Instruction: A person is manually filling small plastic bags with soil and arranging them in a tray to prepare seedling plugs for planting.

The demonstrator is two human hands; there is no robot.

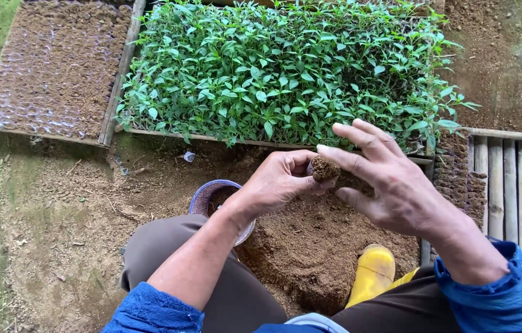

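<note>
My left hand (279,180) is closed around a small soil-filled bag or plug (324,168), held above a heap of loose brown soil (316,246). My right hand (384,176) hovers right beside it with fingers spread, its fingertips touching the top of the soil plug. Just beyond my hands lies a dense bed of green seedlings (285,68) in a wooden frame. Both of my arms wear blue sleeves pushed up.
A purple-rimmed bowl (207,196) sits by my left knee. A yellow boot (372,271) rests on the soil heap. A bed of soil-filled bags (57,68) lies at upper left. Filled bags (458,179) and a bamboo slat rack (517,191) stand at right.
</note>
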